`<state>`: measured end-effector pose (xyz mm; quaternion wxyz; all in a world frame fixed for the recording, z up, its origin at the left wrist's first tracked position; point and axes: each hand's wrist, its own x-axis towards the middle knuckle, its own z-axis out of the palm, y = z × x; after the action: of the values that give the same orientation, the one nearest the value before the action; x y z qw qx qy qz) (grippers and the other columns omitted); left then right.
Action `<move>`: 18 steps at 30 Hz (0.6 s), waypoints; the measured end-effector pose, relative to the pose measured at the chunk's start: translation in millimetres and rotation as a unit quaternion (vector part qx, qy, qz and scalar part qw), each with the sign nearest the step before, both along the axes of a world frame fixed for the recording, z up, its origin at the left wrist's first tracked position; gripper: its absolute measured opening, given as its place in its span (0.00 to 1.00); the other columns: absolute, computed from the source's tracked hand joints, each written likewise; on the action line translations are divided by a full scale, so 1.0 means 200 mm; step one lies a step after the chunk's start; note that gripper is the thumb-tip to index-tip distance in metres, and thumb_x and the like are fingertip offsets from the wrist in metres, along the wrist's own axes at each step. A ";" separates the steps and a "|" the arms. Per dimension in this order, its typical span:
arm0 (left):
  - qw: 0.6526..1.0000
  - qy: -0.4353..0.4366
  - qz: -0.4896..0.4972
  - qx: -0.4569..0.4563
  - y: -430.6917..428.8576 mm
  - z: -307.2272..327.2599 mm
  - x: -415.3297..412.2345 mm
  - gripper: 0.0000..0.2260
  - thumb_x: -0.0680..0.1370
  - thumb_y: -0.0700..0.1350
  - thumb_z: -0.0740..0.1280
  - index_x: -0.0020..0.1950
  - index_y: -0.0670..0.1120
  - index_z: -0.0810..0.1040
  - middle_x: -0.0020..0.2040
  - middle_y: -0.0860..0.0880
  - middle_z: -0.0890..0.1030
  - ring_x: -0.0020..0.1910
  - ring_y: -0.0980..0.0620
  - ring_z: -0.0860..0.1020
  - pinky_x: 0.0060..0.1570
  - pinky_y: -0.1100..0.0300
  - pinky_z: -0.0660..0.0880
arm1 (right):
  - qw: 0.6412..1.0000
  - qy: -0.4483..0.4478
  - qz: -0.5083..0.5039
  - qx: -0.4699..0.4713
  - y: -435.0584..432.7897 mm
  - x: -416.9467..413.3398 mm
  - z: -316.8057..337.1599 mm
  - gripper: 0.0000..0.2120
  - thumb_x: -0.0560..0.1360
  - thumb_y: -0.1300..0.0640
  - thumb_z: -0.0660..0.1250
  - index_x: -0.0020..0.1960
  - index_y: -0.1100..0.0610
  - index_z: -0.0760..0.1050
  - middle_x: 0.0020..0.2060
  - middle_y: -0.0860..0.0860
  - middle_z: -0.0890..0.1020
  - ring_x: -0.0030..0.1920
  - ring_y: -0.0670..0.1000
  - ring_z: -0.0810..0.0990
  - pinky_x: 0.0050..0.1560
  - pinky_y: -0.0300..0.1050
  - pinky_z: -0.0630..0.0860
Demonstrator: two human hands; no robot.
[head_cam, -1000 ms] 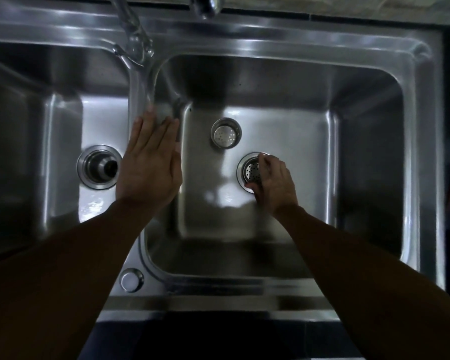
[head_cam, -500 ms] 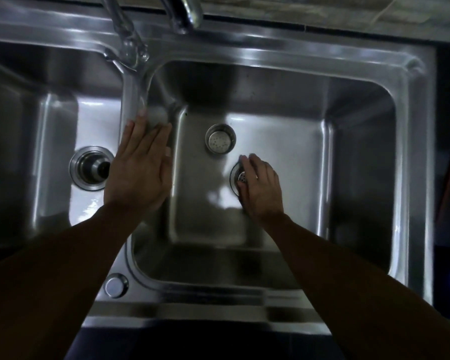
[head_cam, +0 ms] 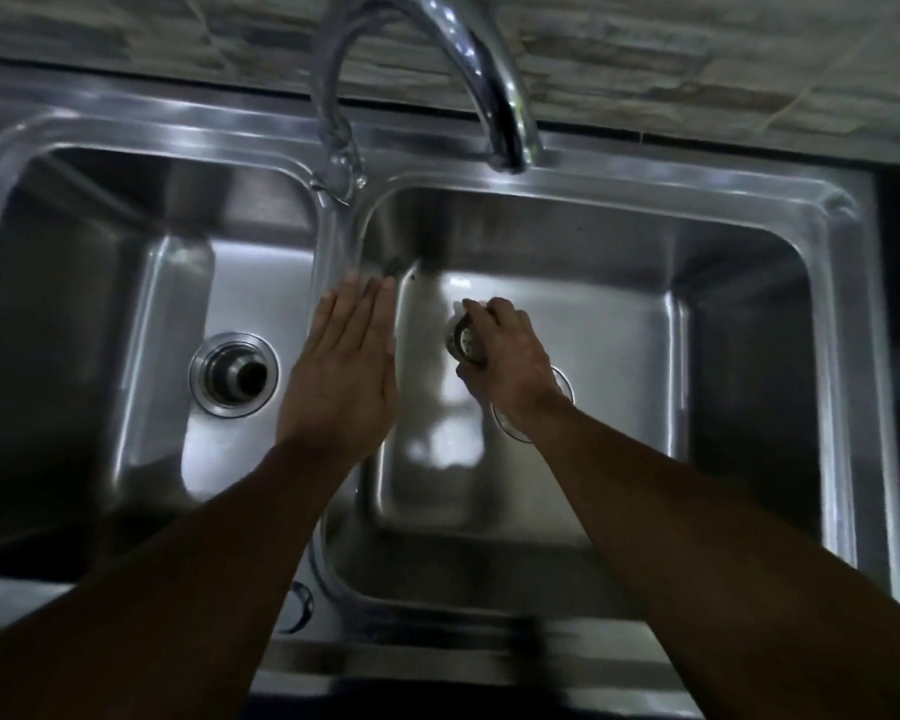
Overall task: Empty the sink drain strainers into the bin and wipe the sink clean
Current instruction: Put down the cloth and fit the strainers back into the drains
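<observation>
The double steel sink point(head_cam: 848, 407) fills the view, its two basins side by side under a stone-patterned wall. In the left basin point(head_cam: 74, 304), the drain point(head_cam: 234, 374) sits in the floor toward the basin's right side, a dark stub standing up in its middle (whether a strainer is seated there cannot be told). On the ridge that divides the basins lies the left hand point(head_cam: 341, 379), palm down and flat, fingers straight and close together, pointing toward the far rim; it grasps nothing. Beyond its fingertips the tap base point(head_cam: 340, 163) rises from the far rim at the head of the divider, and the curved spout point(head_cam: 481, 80) arcs over to end above the far edge of the right basin point(head_cam: 723, 356). Near the front rim, below the left forearm, a small round cap point(head_cam: 294, 608) is set in the sink deck. In the right basin, the right hand point(head_cam: 510, 358) is curled around a drain strainer point(head_cam: 467, 340), fingers wrapped over its top and the perforated cup tipped toward the left, held clear of the basin floor near the left wall. Just behind the wrist, part of the right drain ring point(head_cam: 565, 381) shows in the floor, mostly covered by the hand and forearm (its opening is hidden). Bright reflections mark the floor between the two hands.
</observation>
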<state>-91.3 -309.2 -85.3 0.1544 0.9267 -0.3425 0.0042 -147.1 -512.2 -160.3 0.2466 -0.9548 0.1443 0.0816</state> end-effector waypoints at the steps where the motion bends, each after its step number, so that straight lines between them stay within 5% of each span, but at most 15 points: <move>1: 1.000 0.004 0.002 -0.003 0.00 0.00 0.00 0.24 0.83 0.41 0.56 0.79 0.38 0.59 0.79 0.40 0.63 0.80 0.42 0.58 0.80 0.46 0.54 | 1.000 -0.015 -0.012 0.011 0.02 -0.04 0.03 0.39 0.69 0.53 0.77 0.76 0.50 0.64 0.67 0.51 0.69 0.64 0.55 0.70 0.61 0.52 0.77; 6: 0.994 0.093 -0.014 -0.048 0.04 0.04 0.01 0.29 0.83 0.40 0.56 0.82 0.40 0.50 0.82 0.42 0.54 0.82 0.44 0.50 0.81 0.49 0.48 | 0.997 -0.013 -0.076 0.020 0.14 -0.27 0.21 0.42 0.68 0.42 0.75 0.77 0.47 0.62 0.66 0.51 0.70 0.66 0.53 0.72 0.63 0.52 0.78; 10: 0.979 0.164 -0.103 -0.068 0.15 0.14 0.08 0.30 0.81 0.37 0.55 0.81 0.36 0.47 0.82 0.37 0.51 0.82 0.41 0.50 0.81 0.46 0.49 | 0.989 -0.058 -0.136 -0.026 0.28 -0.36 0.42 0.42 0.65 0.30 0.63 0.75 0.48 0.66 0.63 0.53 0.73 0.61 0.54 0.75 0.60 0.52 0.79; 14: 0.988 0.122 -0.096 -0.015 0.44 0.20 0.12 0.31 0.79 0.39 0.53 0.82 0.43 0.48 0.82 0.41 0.54 0.82 0.44 0.51 0.80 0.46 0.45 | 0.977 -0.126 -0.172 -0.023 0.48 -0.35 0.56 0.36 0.71 0.40 0.72 0.75 0.52 0.68 0.62 0.55 0.73 0.61 0.54 0.75 0.58 0.54 0.79; 18: 0.990 0.118 -0.047 0.059 0.82 0.20 0.21 0.38 0.77 0.36 0.62 0.82 0.42 0.45 0.83 0.43 0.49 0.82 0.45 0.45 0.80 0.50 0.40 | 0.958 -0.236 -0.152 0.052 0.69 -0.21 0.65 0.34 0.72 0.51 0.77 0.73 0.56 0.69 0.66 0.56 0.69 0.62 0.44 0.71 0.63 0.38 0.76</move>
<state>-49.1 -145.2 -44.7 0.1391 0.9112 -0.3643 -0.1326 -189.6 -373.9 -29.6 0.3329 -0.8993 0.2212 -0.1776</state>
